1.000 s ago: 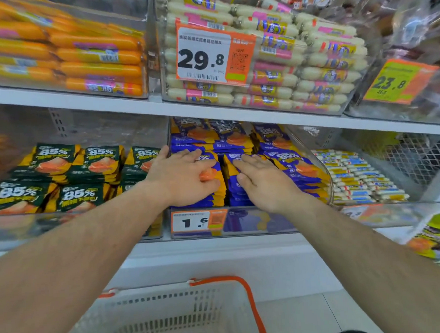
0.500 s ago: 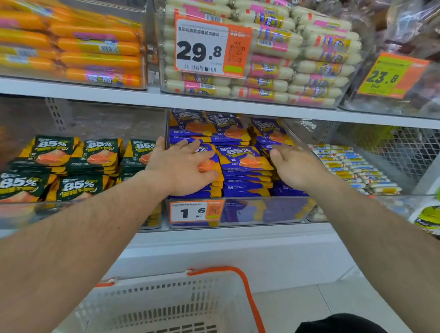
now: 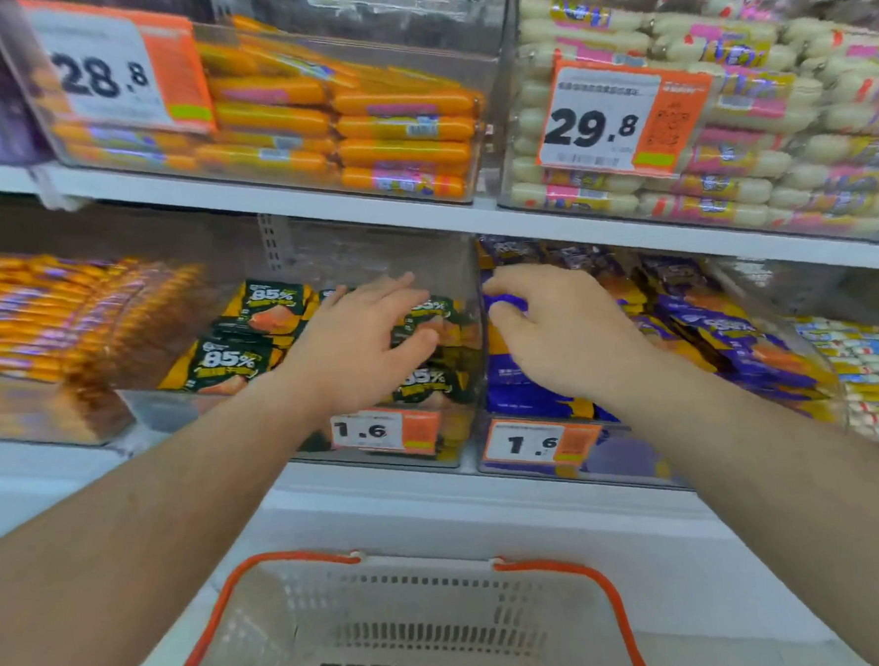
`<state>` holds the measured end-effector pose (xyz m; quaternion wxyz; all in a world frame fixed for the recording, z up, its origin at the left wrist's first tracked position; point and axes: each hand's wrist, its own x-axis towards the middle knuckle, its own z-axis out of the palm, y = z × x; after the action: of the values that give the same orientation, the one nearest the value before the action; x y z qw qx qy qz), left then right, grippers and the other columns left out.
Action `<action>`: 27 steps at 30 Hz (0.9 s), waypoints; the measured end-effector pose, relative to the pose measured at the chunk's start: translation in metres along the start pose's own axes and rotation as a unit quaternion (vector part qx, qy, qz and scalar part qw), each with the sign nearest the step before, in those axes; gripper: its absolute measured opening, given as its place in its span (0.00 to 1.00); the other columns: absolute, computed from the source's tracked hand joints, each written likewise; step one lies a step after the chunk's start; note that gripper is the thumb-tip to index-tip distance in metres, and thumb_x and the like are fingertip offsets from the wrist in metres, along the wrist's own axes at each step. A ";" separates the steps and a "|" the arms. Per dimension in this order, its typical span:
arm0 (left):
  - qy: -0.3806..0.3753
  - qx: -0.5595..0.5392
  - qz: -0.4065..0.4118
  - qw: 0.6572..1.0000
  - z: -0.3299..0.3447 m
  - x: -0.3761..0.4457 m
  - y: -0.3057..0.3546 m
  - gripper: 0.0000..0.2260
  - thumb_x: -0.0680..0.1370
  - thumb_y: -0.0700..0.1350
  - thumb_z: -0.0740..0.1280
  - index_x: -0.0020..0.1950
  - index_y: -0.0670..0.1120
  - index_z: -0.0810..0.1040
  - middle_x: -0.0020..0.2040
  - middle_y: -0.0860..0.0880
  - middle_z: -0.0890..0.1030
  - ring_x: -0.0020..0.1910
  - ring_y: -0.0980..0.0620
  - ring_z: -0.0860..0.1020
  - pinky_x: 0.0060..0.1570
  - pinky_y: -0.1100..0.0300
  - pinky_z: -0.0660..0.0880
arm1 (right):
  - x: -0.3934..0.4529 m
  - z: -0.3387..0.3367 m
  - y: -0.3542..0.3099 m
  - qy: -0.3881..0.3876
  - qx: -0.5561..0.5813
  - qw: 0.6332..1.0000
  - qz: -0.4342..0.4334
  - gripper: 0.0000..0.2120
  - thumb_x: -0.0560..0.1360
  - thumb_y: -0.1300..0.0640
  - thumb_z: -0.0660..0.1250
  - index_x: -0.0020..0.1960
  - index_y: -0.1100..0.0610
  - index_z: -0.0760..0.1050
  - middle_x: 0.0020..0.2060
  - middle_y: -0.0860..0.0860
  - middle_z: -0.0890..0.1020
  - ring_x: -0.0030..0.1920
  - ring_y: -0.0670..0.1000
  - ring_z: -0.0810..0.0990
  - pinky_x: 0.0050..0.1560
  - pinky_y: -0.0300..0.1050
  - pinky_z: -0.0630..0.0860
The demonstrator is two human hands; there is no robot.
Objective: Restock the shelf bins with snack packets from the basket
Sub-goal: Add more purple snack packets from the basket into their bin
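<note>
Taking the clear bin with the green packets [image 3: 383, 454] on the lower shelf as the landmark: far to its left lies a blurred heap of orange-and-purple packets [image 3: 66, 314]. Above it and to the left, on the upper shelf, a bin of orange sausages [image 3: 353, 132] carries a tag reading 28.8 [image 3: 102, 75].

Inside the landmark bin, green packets [image 3: 228, 363] printed "85%" lie in stacks. The left hand [image 3: 356, 348] reaches into this bin with fingers spread and fairly straight, lying over the packets on the bin's right side; it grips nothing that shows. A 1.6 tag [image 3: 381, 431] sits on the bin's front wall.

Just right of the landmark bin stands the neighbouring bin of blue packets [image 3: 736, 345], with its own 1.6 tag [image 3: 539, 442]. The right hand [image 3: 571, 335] is over that bin's left part, fingers curled; motion blur hides whether it holds a blue packet, so I cannot tell its grip. Above, white sausages [image 3: 779, 198] sit behind a 29.8 tag [image 3: 604, 122].

Below the landmark bin, a beige basket [image 3: 270, 626] with an orange handle [image 3: 613, 595] shows its slotted floor.
</note>
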<state>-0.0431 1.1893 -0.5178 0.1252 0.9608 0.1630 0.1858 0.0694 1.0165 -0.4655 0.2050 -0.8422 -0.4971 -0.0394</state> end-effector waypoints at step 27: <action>-0.200 0.141 -0.110 0.963 -0.018 -0.040 -0.124 0.23 0.74 0.60 0.43 0.40 0.51 0.74 0.52 0.49 0.80 0.56 0.47 0.74 0.55 0.50 0.68 | 0.128 0.166 -0.080 -0.276 -0.118 0.951 -0.072 0.37 0.70 0.32 0.69 0.73 0.49 0.69 0.69 0.49 0.75 0.65 0.54 0.75 0.57 0.48 0.76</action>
<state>-0.1189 1.2915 -0.5515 0.0382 0.9626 0.2636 -0.0503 0.0431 1.2193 -0.5580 -0.0445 -0.8004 -0.5852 0.1220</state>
